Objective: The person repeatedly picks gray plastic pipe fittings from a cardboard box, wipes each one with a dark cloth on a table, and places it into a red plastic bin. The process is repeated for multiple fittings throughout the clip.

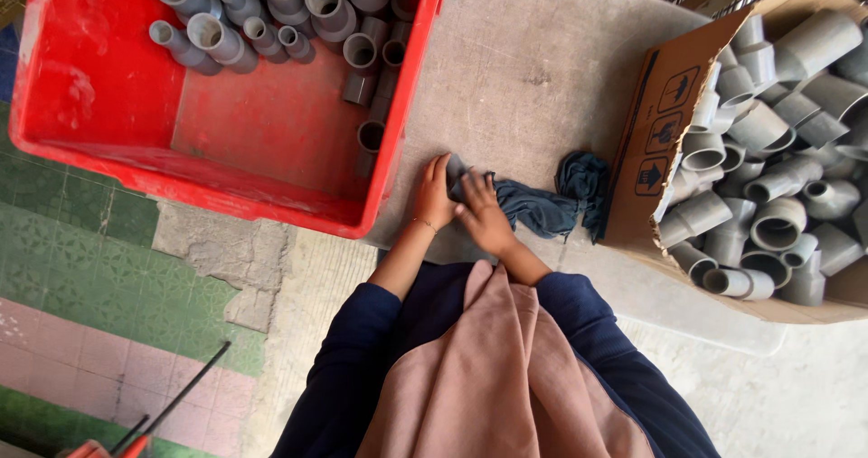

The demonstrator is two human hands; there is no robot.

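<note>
Both hands meet at the desk edge on one grey pipe fitting: the left hand cups its side with fingers half-curled, and the right hand presses a dark blue rag against it, fingers closed on the cloth. By the look of it, the wiping is partway along, since the red crate holds one cluster of fittings while the cardboard box remains nearly full. The crate wall stands just left of the hands, and the rag trails toward the box.

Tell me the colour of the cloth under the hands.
The cloth is dark teal blue, seen in the head view.
</note>
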